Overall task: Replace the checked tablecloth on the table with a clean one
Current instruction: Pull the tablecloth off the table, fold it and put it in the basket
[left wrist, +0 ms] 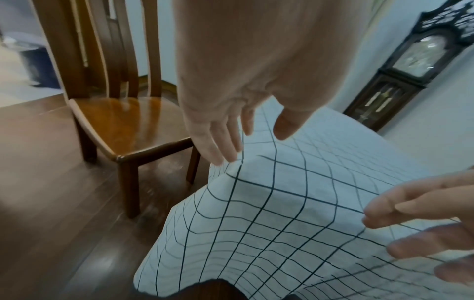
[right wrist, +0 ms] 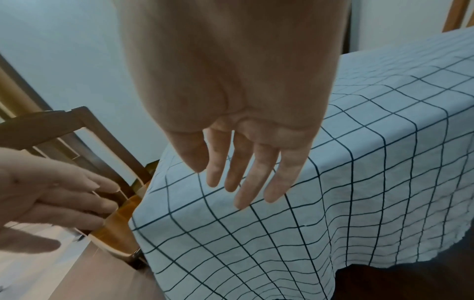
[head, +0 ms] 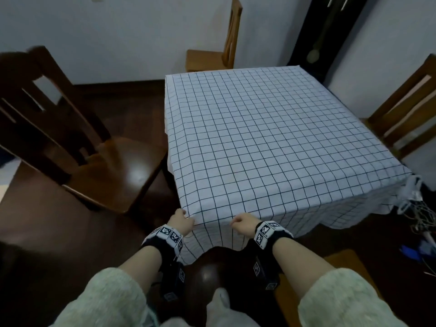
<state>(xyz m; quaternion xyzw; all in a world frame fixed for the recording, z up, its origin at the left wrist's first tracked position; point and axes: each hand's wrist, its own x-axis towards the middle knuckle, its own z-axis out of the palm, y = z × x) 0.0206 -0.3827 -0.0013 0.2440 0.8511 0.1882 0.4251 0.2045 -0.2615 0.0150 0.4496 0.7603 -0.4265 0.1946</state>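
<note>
The desk [head: 168, 142] carried the checked tablecloth [head: 271, 138]. At 6 o'clock, left hand [head: 180, 221] and right hand [head: 244, 226] hovered, each grip released; pinching both corners evenly appeared advisable.

— Left hand [head: 181, 221]?
— Reaching forward and down, fingers [left wrist: 218, 142] straight and relaxed, thumb apart, gripping nothing.
— Right hand [head: 244, 226]?
— Level beside it, a gap between. Fingers [right wrist: 256, 172] extended, loosely spread, palm toward the wrist camera. Both forearms bare, fuzzy sleeves pushed up, marker bands on both wrists.
</note>
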